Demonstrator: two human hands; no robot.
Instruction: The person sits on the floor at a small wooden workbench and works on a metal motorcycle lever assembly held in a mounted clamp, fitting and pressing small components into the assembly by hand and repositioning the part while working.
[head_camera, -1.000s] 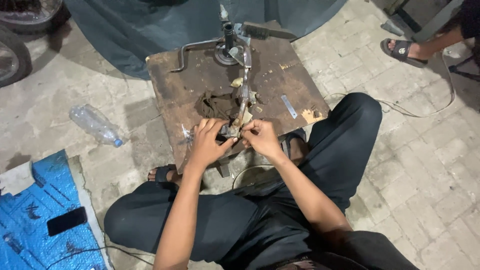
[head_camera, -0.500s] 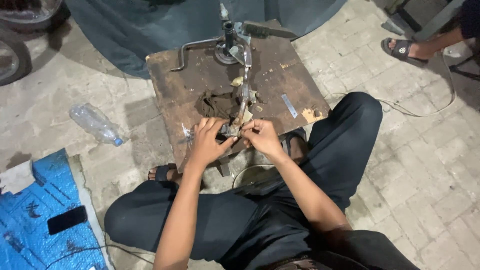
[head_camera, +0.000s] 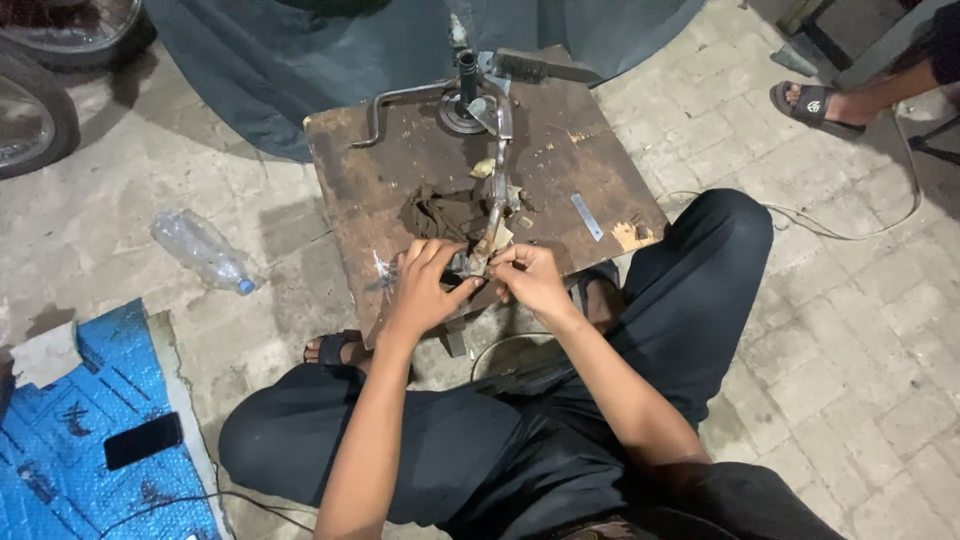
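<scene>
Both hands pinch the near end of the metal lever: my left hand and right hand grip it at the wooden table's front edge. Its long axis runs away from me toward the far-edge bracket.

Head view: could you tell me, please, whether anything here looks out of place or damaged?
A clear plastic bottle lies on its side on the paving, left of the bench. The bench's near right corner is chipped pale. A dirty rag lies bunched beside the metal part.
</scene>
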